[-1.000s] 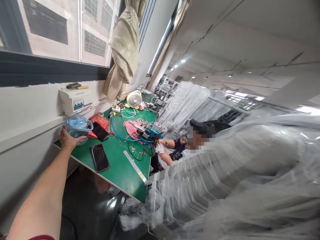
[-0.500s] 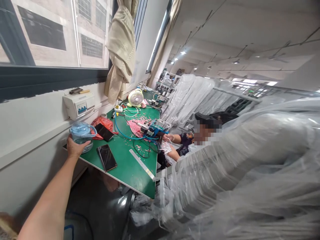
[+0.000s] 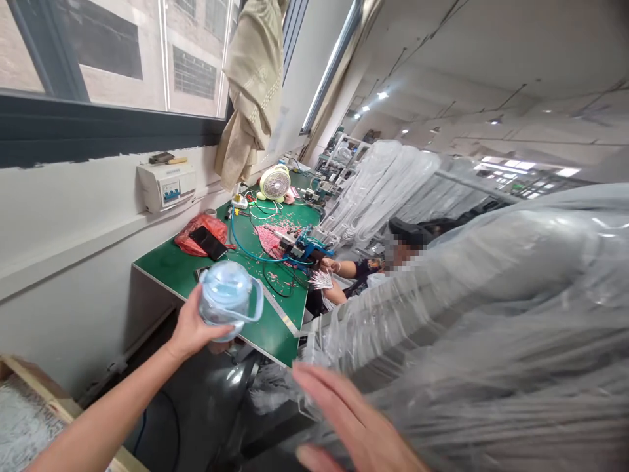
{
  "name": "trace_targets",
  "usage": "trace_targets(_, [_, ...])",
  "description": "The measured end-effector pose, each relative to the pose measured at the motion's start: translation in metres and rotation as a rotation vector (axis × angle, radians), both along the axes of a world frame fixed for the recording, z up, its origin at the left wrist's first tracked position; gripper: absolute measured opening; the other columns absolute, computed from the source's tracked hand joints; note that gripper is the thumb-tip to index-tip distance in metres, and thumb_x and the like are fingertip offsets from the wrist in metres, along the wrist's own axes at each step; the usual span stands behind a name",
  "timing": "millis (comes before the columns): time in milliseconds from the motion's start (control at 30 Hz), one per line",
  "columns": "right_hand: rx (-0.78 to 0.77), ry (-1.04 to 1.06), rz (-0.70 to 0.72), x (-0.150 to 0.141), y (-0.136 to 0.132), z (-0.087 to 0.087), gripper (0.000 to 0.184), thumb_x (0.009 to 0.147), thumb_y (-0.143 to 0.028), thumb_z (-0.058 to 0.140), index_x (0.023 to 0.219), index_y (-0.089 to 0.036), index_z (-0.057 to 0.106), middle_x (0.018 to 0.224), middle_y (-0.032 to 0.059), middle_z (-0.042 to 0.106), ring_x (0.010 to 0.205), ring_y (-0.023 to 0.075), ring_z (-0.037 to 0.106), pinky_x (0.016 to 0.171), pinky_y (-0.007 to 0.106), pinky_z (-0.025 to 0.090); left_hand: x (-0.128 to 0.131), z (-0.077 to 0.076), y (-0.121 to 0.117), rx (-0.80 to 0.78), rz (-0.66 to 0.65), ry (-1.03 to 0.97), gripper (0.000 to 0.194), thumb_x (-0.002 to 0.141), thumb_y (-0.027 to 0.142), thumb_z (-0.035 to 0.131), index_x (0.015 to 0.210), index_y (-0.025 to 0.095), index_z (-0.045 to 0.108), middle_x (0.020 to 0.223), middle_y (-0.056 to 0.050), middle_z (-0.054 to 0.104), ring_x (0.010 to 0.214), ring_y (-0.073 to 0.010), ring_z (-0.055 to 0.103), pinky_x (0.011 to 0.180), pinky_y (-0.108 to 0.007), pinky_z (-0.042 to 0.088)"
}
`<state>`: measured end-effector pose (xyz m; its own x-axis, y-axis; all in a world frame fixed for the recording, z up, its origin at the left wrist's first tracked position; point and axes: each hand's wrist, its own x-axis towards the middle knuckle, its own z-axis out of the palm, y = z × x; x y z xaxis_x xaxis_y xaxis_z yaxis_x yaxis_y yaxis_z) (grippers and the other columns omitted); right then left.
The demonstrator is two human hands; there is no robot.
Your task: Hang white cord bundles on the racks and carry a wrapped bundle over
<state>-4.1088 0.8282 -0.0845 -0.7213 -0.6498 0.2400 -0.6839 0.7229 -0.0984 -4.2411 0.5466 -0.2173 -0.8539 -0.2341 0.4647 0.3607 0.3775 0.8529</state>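
Note:
My left hand (image 3: 196,328) is wrapped round a clear blue water jug (image 3: 227,295) with a light-blue lid and a loop handle. The jug is raised in front of the near edge of the green table (image 3: 167,262) and covers most of a phone lying there. My right hand (image 3: 351,419), slightly blurred, is in the lower middle with fingers stretched out and thumb apart. Nothing is in it. It is nearest to the plastic-covered bundles (image 3: 442,328) at the right.
On the table lie a red plastic bag (image 3: 189,236), a black phone (image 3: 209,242), a steel ruler (image 3: 280,311), pink scraps (image 3: 270,239) and a small fan (image 3: 275,182). A co-worker's hand (image 3: 328,264) is at a small machine (image 3: 299,246). A wooden box (image 3: 39,387) stands lower left.
My left hand has lifted the jug off the table corner and brought it right and nearer. My right hand has come into view from below. The view has shifted a little.

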Motion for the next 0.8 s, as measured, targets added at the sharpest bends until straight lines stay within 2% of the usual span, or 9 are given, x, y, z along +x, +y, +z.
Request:
trace_targets(33, [0.026,0.103,-0.004,-0.009,-0.018,0.002,0.056,0.086,-0.040,0.049,0.138,-0.023,0.037,0.135,0.0068,0.044,0.123,0.0208,0.043,0.100,0.033,0.044,0.003,-0.006,0.014,0.030,-0.107,0.010,0.099,0.045,0.047,0.081,0.130,0.018,0.038,0.122,-0.009,0.054,0.113,-0.0278,0.052,0.102,-0.042,0.041])
trace_targets(100, [0.047,0.192,-0.115,-0.029,-0.049,0.000,0.067,0.082,-0.043,0.054,0.139,-0.015,0.035,0.141,0.0122,0.034,0.130,0.0279,0.033,0.105,0.043,0.037,0.004,-0.023,0.040,0.061,-0.250,0.031,0.102,0.045,0.045,0.081,0.132,0.016,0.036,0.128,-0.013,0.049,0.118,-0.0303,0.048,0.106,-0.044,0.036])
trace_targets(200, [0.088,0.061,-0.405,-0.061,-0.075,-0.011,0.086,0.071,-0.045,0.067,0.142,-0.013,0.031,0.146,0.0161,0.023,0.133,0.0368,0.023,0.107,0.053,0.028,-0.004,-0.048,0.068,0.017,-0.319,0.084,0.102,0.046,0.044,0.080,0.132,0.013,0.035,0.134,-0.018,0.043,0.124,-0.0344,0.042,0.108,-0.048,0.031])
trace_targets(300, [0.096,-0.090,-0.578,-0.085,-0.077,-0.025,0.093,0.067,-0.043,0.070,0.144,-0.015,0.026,0.146,0.0167,0.021,0.133,0.0363,0.023,0.109,0.049,0.025,-0.015,-0.064,0.081,-0.087,-0.353,0.138,0.098,0.051,0.042,0.077,0.133,0.014,0.031,0.134,-0.020,0.041,0.125,-0.0348,0.040,0.107,-0.050,0.030])
trace_targets(400, [0.051,-0.161,-0.582,-0.099,-0.069,-0.037,0.088,0.070,-0.041,0.068,0.144,-0.016,0.026,0.144,0.0158,0.025,0.131,0.0317,0.031,0.108,0.043,0.029,-0.024,-0.072,0.082,-0.140,-0.362,0.126,0.101,0.050,0.038,0.079,0.135,0.016,0.028,0.135,-0.019,0.039,0.126,-0.0345,0.039,0.107,-0.052,0.030])
trace_targets(500, [0.010,-0.213,-0.560,-0.106,-0.065,-0.043,0.083,0.073,-0.039,0.066,0.143,-0.016,0.028,0.144,0.0147,0.026,0.131,0.0286,0.032,0.108,0.040,0.030,-0.032,-0.077,0.079,-0.095,-0.381,0.110,0.103,0.047,0.039,0.080,0.135,0.019,0.030,0.136,-0.017,0.038,0.127,-0.0344,0.037,0.108,-0.052,0.028])
trace_targets(667, [0.039,-0.220,-0.617,-0.109,-0.080,-0.040,0.083,0.073,-0.044,0.066,0.141,-0.011,0.031,0.145,0.0150,0.023,0.133,0.0283,0.027,0.111,0.038,0.026,-0.036,-0.081,0.077,-0.062,-0.460,0.096,0.103,0.051,0.042,0.079,0.138,0.019,0.027,0.138,-0.016,0.036,0.129,-0.0333,0.035,0.110,-0.049,0.026])
trace_targets(733, [0.061,-0.208,-0.652,-0.111,-0.088,-0.036,0.086,0.072,-0.048,0.065,0.142,-0.013,0.030,0.145,0.0137,0.024,0.132,0.0308,0.027,0.109,0.042,0.027,-0.035,-0.080,0.079,-0.070,-0.492,0.086,0.103,0.054,0.042,0.078,0.139,0.018,0.024,0.139,-0.017,0.034,0.131,-0.0324,0.033,0.110,-0.048,0.025])
trace_targets(800, [0.086,-0.185,-0.688,-0.114,-0.094,-0.035,0.087,0.071,-0.051,0.065,0.143,-0.018,0.028,0.141,0.0130,0.030,0.126,0.0333,0.034,0.103,0.046,0.033,-0.033,-0.078,0.080,-0.067,-0.501,0.055,0.105,0.055,0.042,0.078,0.140,0.016,0.023,0.141,-0.018,0.031,0.133,-0.0316,0.029,0.111,-0.048,0.023])
